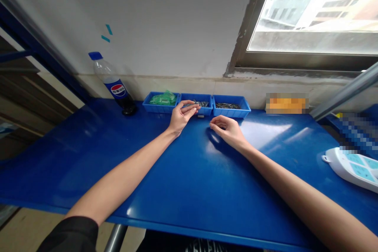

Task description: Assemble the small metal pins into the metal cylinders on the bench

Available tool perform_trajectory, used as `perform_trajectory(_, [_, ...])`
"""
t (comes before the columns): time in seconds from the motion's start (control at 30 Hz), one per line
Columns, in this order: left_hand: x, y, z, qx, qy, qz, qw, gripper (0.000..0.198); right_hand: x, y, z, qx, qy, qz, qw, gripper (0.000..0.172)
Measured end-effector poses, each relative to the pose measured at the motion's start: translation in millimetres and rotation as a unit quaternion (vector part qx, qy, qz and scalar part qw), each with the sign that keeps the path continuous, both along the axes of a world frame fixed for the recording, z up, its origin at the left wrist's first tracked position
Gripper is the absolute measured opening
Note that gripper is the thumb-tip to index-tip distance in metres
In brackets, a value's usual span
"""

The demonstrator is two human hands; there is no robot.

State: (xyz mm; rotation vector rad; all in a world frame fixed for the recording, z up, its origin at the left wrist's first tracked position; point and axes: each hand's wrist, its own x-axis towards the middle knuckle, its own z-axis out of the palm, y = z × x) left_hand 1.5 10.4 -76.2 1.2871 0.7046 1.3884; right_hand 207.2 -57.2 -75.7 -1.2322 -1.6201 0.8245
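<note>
My left hand point(180, 117) is in front of the middle blue bin point(208, 111), its fingertips over the small grey metal parts point(203, 104) in it. Thumb and fingers are drawn together in a pinch. Whatever lies between them is too small to name against the bin's contents. My right hand point(228, 129) is just above the table, in front of the right blue bin point(233, 112), which holds thin dark metal pieces, perhaps screws point(227, 106). Its fingers curl in toward the thumb, and their inside is hidden. Green plastic packets point(163, 97) fill the left blue bin point(161, 108).
A cola bottle point(118, 88) stands left of the bins on the blue table point(177, 189). At the right edge lies a white case with light-blue compartments point(354, 167). A blurred orange item point(287, 104) is near the wall. A metal pole point(345, 86) rises at the right.
</note>
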Motion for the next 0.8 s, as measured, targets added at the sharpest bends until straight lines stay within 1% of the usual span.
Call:
perform_trajectory(0.07, [0,-3,0.9,0.015,0.038,-0.002,0.999,0.032,0,0,-0.1,0.0,-0.002,0.001,1.0,0.02])
perform_trajectory(0.13, [0,-8,1.9,0.053,0.124,0.014,0.991,0.021,0,0,-0.1,0.001,-0.003,0.001,1.0,0.02])
perform_trajectory(0.17, [0,-10,2.3,0.084,0.182,0.033,0.979,0.016,0,0,0.0,0.001,-0.004,0.002,1.0,0.02])
perform_trajectory(0.2, [1,-13,2.4,0.119,0.242,0.054,0.962,0.015,0,0,0.1,0.0,-0.005,0.003,1.0,0.02])
perform_trajectory(0.27, [2,-18,2.0,0.188,0.348,0.085,0.914,0.019,0,0,0.4,0.0,-0.006,0.004,1.0,0.02])
perform_trajectory(0.33, [3,-20,1.0,0.242,0.422,0.087,0.869,0.025,0,0,0.4,0.0,-0.004,0.006,1.0,0.02])
perform_trajectory(0.37, [3,-21,0.4,0.261,0.447,0.081,0.852,0.027,0,0,0.2,0.001,-0.002,0.006,1.0,0.019])
perform_trajectory(0.43, [4,-21,-0.8,0.288,0.475,0.071,0.828,0.028,-1,0,-0.3,0.001,0.002,0.008,1.0,0.019])
perform_trajectory(0.47, [3,-20,-1.2,0.296,0.477,0.065,0.825,0.029,-1,1,-0.6,0.001,0.004,0.008,1.0,0.019])
perform_trajectory(0.53, [3,-19,-1.8,0.295,0.467,0.046,0.832,0.027,0,1,-1.5,-0.001,0.011,0.006,1.0,0.02])
perform_trajectory(0.6, [3,-17,-2.0,0.281,0.444,0.019,0.85,0.024,0,2,-2.6,-0.004,0.022,0.0,1.0,0.023])
perform_trajectory(0.73, [3,-14,-1.2,0.226,0.368,-0.007,0.902,0.017,2,3,-4.6,0.008,0.042,-0.055,0.998,0.027])
perform_trajectory(0.8, [3,-13,-0.8,0.182,0.317,-0.023,0.931,0.019,2,3,-4.5,0.015,0.035,-0.07,0.997,0.029])
